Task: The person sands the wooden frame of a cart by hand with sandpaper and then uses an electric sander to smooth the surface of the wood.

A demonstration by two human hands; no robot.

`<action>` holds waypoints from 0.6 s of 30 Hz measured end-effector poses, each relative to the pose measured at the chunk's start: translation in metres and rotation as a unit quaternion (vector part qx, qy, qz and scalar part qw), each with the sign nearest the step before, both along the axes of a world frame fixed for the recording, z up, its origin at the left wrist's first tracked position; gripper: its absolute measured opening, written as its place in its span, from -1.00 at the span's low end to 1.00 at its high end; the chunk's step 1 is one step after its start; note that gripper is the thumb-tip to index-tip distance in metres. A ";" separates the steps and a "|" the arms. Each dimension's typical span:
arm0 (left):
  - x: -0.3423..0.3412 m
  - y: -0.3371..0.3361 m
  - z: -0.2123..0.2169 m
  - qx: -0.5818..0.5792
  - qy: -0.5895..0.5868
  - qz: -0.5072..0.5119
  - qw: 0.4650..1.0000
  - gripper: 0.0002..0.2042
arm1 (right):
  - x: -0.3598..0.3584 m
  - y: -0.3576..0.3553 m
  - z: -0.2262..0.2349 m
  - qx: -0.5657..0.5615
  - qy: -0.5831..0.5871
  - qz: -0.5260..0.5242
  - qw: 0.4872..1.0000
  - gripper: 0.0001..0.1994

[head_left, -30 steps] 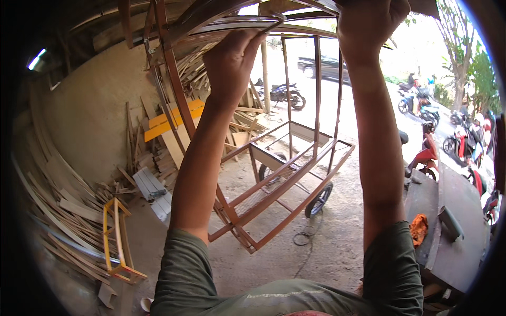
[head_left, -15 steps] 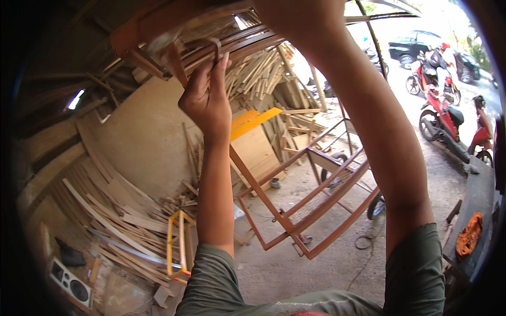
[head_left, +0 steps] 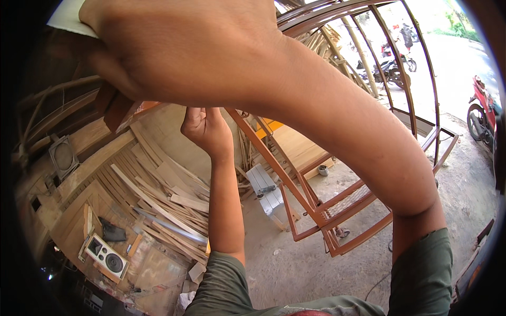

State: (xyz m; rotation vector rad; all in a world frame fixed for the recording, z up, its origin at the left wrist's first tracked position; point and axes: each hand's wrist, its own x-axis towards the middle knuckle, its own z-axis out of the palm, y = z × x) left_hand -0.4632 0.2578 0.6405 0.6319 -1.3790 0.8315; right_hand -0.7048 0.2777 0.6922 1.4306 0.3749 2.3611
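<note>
Two raised hands (head_left: 208, 131) (head_left: 184, 50), one brown frame (head_left: 287, 179)

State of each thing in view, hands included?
Right hand: raised, near the camera, grip unclear.
Left hand: raised, fingertips hidden behind the right hand.
Brown frame: standing, partly hidden.
White-fronted speaker: cone uncovered; on or off unclear.
Wood strips: loosely piled.
Pale bench: dark item on top.
Red motorcycle: upright, partly out of view.
</note>
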 end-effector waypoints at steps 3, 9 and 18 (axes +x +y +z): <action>-0.008 0.001 0.002 -0.003 0.019 -0.021 1.000 -0.86 | 0.006 -0.006 0.013 -0.012 0.014 0.048 0.999 -0.77; -0.018 0.000 0.011 -0.008 0.002 -0.028 1.000 -0.87 | 0.016 -0.017 0.029 -0.069 -0.050 0.072 0.994 -0.78; -0.027 0.007 0.026 0.025 0.015 -0.021 0.999 -0.85 | 0.019 -0.013 0.055 0.011 0.026 0.005 1.000 -0.72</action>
